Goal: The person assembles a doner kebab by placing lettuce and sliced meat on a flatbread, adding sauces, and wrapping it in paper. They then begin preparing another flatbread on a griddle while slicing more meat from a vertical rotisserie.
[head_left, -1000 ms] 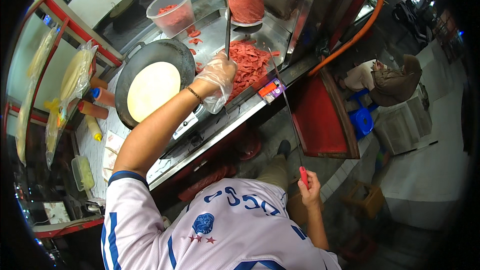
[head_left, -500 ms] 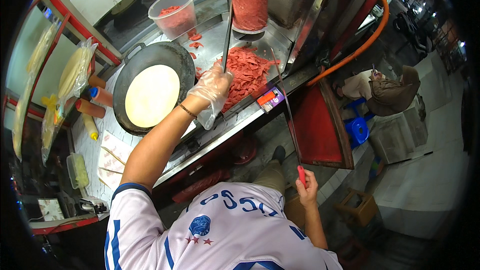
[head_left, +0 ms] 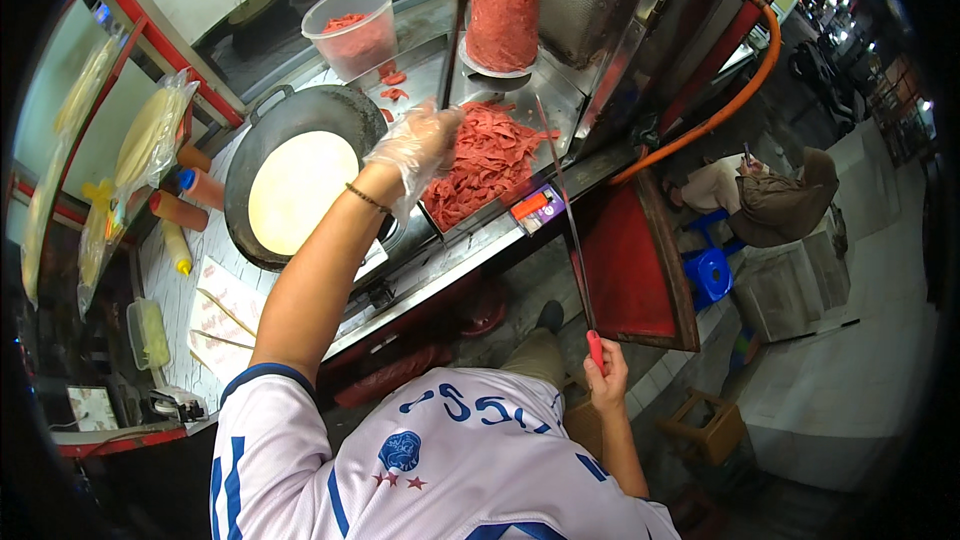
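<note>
My left hand (head_left: 418,145), in a clear plastic glove, is closed around a long dark metal bar (head_left: 453,45) that rises past the top edge. It hovers over the left edge of a heap of reddish meat strips (head_left: 485,165) on a metal tray. My bare right hand (head_left: 606,380), low at the right, grips the red handle of a long thin knife (head_left: 575,240). The blade points away from me, its tip beside the heap. Beyond the heap, a cone of red meat (head_left: 503,20) stands upright on a spit above a round plate (head_left: 497,67).
Left of the tray, a black pan (head_left: 243,155) holds a pale round flatbread (head_left: 303,193). A clear tub (head_left: 372,10) with meat stands behind. Sauce bottles (head_left: 180,210) and bagged flatbreads (head_left: 150,140) are farther left. An orange hose (head_left: 740,115) curves at right; a seated person (head_left: 785,195) is beyond.
My left hand has moved slightly up and away with the bar. The knife in my right hand has shifted a little to the left.
</note>
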Demonstrator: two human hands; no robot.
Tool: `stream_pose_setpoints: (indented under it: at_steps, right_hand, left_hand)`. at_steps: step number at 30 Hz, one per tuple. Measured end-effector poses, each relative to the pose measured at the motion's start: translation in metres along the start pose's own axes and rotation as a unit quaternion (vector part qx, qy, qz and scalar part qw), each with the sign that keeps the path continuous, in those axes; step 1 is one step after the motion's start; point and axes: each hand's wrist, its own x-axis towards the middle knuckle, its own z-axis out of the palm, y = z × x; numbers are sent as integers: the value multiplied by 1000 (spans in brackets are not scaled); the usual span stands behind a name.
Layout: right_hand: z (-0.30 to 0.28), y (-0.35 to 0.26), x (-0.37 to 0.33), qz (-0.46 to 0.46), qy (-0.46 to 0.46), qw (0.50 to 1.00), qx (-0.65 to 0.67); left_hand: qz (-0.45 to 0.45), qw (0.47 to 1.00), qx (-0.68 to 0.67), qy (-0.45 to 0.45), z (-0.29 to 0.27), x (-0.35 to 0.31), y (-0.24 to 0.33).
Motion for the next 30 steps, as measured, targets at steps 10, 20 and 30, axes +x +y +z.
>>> stream_pose_setpoints:
  at_steps: [10, 20, 30]
  right_hand:
    - [24, -59, 49, -115, -26, 986, -115]
    - [112, -116, 216, -277, 13, 948, -157]
    - [139, -148, 279, -303, 1, 945, -125]
  left_hand:
    - [116, 913, 387, 62, 12, -4, -35]
    - [214, 905, 351, 109, 41, -10, -45]
    - [306, 853, 415, 82, 48, -8, -54]
